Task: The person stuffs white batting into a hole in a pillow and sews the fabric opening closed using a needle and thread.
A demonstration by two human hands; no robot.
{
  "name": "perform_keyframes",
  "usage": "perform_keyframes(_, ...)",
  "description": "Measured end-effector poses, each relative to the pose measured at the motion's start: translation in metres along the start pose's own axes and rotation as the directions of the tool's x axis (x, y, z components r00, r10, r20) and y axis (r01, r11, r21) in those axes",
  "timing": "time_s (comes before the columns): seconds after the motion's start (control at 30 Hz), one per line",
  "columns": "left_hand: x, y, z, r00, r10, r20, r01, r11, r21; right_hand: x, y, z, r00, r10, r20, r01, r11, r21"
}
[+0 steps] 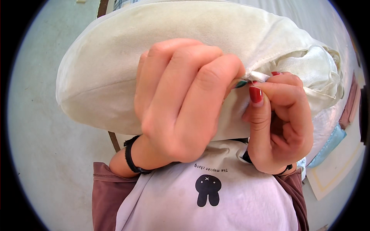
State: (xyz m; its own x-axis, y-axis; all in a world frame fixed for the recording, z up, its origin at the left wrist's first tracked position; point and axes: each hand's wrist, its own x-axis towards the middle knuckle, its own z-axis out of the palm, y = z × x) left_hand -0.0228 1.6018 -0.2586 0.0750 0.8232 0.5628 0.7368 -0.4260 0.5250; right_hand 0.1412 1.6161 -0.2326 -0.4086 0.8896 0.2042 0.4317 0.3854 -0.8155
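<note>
A large, plump cream cushion point(115, 65) lies across in front of me. Its cover has an opening at the right end, where thin gauzy inner cloth point(308, 63) bulges out in folds. My left hand point(181, 92) is closed at the edge of this opening, its fingertips mostly hidden behind the knuckles. A small dark green thing point(241, 83), too little shown to name, peeks out beside its index finger. Close by, my right hand point(281, 111) pinches the cover's edge between thumb and finger. Fine loose threads point(252, 77) show between the two hands.
Pale floor point(34, 115) stretches along the left. Whitish sheeting point(269, 7) lies beyond the cushion. At the right are a light blue cloth piece point(329, 144), a mauve cloth piece point(350, 104) and a cream sheet with a yellow line point(327, 173).
</note>
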Motion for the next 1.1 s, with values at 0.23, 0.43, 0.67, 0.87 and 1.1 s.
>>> perform_keyframes(0.23, -0.002, 0.001, -0.001, 1.0, -0.011, 0.003, 0.011, 1.0, -0.004, 0.002, 0.006, 0.003, 0.996, -0.094, -0.01, 0.094, 0.995, -0.018)
perform_keyframes(0.43, -0.007, 0.002, -0.004, 1.0, -0.013, 0.021, 0.013, 1.0, -0.018, -0.001, 0.006, 0.008, 0.991, -0.135, -0.016, 0.134, 0.99, -0.046)
perform_keyframes(0.67, -0.01, 0.002, -0.007, 0.999, -0.017, -0.038, 0.016, 0.999, -0.044, -0.001, -0.016, 0.002, 0.998, 0.054, 0.015, -0.054, 0.998, 0.024)
perform_keyframes(0.87, -0.008, 0.005, -0.007, 0.995, -0.032, -0.093, 0.027, 0.998, -0.054, -0.015, -0.025, -0.012, 1.0, 0.026, 0.005, -0.026, 0.998, -0.057)
perform_keyframes(1.1, -0.011, 0.009, -0.009, 0.996, -0.057, -0.075, 0.052, 0.996, -0.07, -0.018, -0.018, 0.002, 0.996, -0.074, -0.055, 0.074, 0.997, -0.007)
